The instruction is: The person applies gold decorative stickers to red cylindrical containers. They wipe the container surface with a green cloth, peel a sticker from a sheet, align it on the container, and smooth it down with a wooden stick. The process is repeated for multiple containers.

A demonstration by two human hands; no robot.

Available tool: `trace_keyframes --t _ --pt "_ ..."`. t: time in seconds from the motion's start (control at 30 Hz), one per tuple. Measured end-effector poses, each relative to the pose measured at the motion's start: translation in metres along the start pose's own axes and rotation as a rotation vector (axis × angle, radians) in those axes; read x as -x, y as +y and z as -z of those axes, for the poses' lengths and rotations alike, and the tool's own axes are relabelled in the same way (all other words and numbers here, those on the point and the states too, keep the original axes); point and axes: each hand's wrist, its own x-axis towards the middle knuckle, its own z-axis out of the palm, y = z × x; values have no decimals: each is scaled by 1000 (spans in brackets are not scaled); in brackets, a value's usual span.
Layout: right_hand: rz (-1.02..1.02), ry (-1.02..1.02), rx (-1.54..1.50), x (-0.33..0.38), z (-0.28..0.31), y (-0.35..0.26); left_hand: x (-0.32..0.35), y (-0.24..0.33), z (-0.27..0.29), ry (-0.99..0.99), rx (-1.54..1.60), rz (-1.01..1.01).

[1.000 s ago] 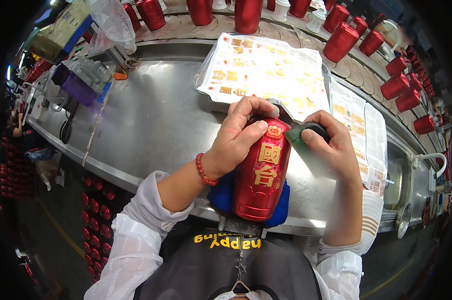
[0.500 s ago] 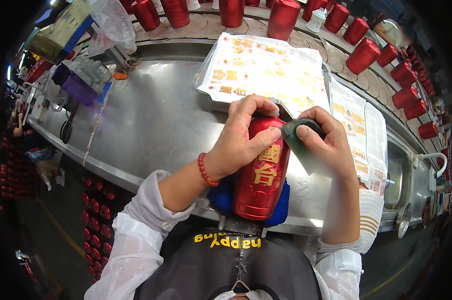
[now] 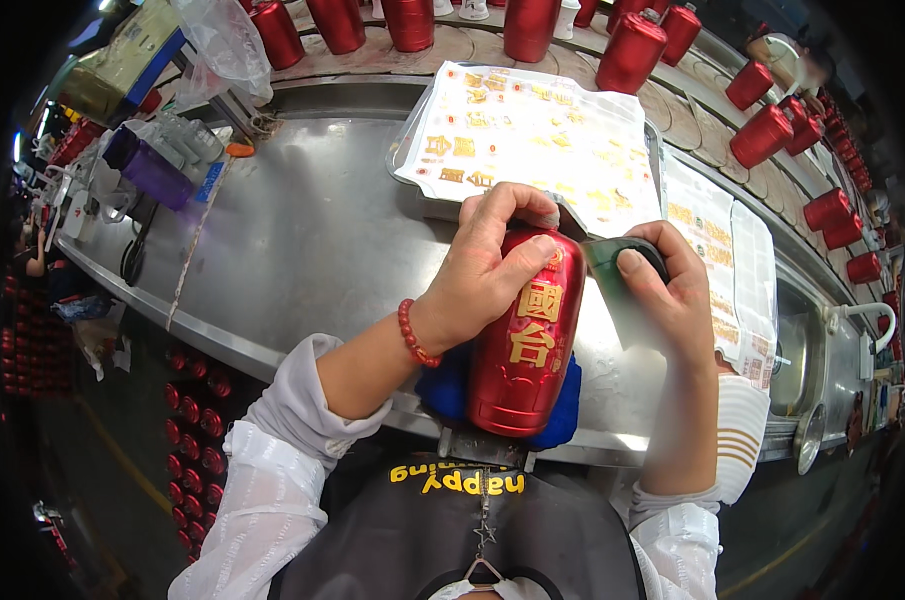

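A glossy red bottle (image 3: 522,385) with raised gold characters leans on a blue cloth (image 3: 564,408) at the bench's near edge. My left hand (image 3: 494,250) is closed around its upper end, the thumb lying across the front by a small round emblem. In my right hand (image 3: 672,300) is a dark green, see-through flat scraper (image 3: 612,285), pinched between thumb and fingers. Its edge is just right of the bottle's shoulder; whether it touches cannot be told. Beyond my hands, a sheet of gold stickers (image 3: 532,125) rests on a metal tray (image 3: 400,165).
Red bottles (image 3: 632,55) stand along a curved conveyor (image 3: 672,110) at the back. More sticker sheets (image 3: 747,270) lie to the right, near a sink (image 3: 797,360). A purple bottle (image 3: 157,175) stands at the left. Several red bottles (image 3: 197,440) are below the bench.
My right hand and the scraper have shifted slightly right, away from the bottle's front, uncovering the emblem. My left hand keeps its hold. Bottles on the conveyor have moved along.
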Motion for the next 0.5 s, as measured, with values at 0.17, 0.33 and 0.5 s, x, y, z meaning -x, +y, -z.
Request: trace_keyframes --t 0.17,0.33,0.5 --pt "1 44 -43 7 3 2 5 21 16 -61 -502 -474" --pt "37 37 -3 8 4 0 7 17 18 -97 -585 -506" --pt "49 1 -65 3 -3 -8 12 14 18 -86 -476 -371"
